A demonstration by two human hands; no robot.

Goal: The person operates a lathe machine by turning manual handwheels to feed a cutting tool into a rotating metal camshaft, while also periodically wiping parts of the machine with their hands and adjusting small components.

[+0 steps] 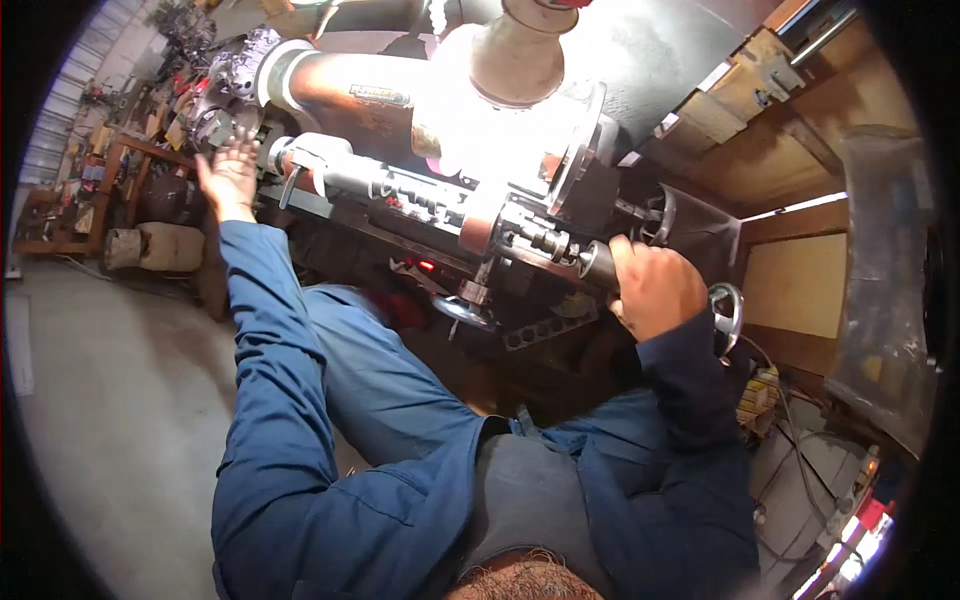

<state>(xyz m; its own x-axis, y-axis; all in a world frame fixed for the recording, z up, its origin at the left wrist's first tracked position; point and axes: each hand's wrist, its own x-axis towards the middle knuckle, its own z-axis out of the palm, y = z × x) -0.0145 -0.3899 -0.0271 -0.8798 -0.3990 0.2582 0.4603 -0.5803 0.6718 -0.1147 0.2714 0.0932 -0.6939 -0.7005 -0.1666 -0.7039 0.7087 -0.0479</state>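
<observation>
A stepped metal shaft [430, 196] with several offset lobes, like a crankshaft or camshaft, lies across a large machine [345, 85]. My right hand [660, 287] is wrapped round a dark cylinder [599, 266] at the shaft's right end. At the other end, my left hand [230, 176] is raised with its fingers apart and holds nothing. It is beside the machine's left end fitting [275, 155], near a small lever [290, 187]. An orange-brown bracket [482, 218] surrounds the shaft near its middle.
One handwheel [465, 312] projects below the shaft, and another [727, 318] stands right of my right hand. A flat strip with round holes [550, 331] lies below. Parts crowd wooden racks [112, 190] at left; a dark sheet [885, 280] hangs at right.
</observation>
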